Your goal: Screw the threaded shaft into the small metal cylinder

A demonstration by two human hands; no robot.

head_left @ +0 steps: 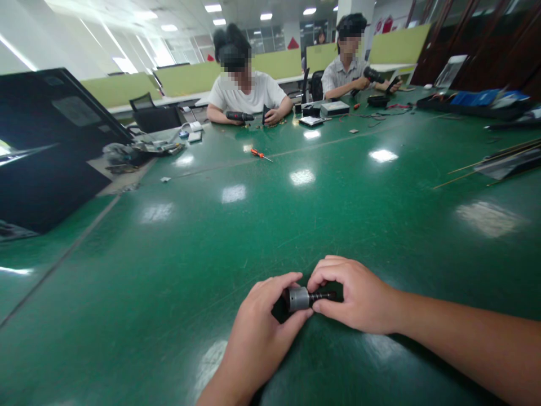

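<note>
A small metal part [299, 298] lies low over the green table [203, 248], near its front edge. It has a wide grey cylinder at its left end and a thin dark shaft with coil-like rings pointing right. My left hand [266, 321] is closed around the cylinder, with the thumb below and the fingers above and behind. At the neck beside the cylinder, the thumb and forefinger of my right hand [359, 293] pinch the shaft. The far left end of the part is hidden by my left fingers. Its exact kind cannot be made out.
An orange screwdriver [261, 154] lies farther back. Two people sit across the table, each with a dark power tool [239, 116] at hand. A large black panel [46, 146] stands at left; a black tray [473, 104] and thin rods [507, 160] lie at right.
</note>
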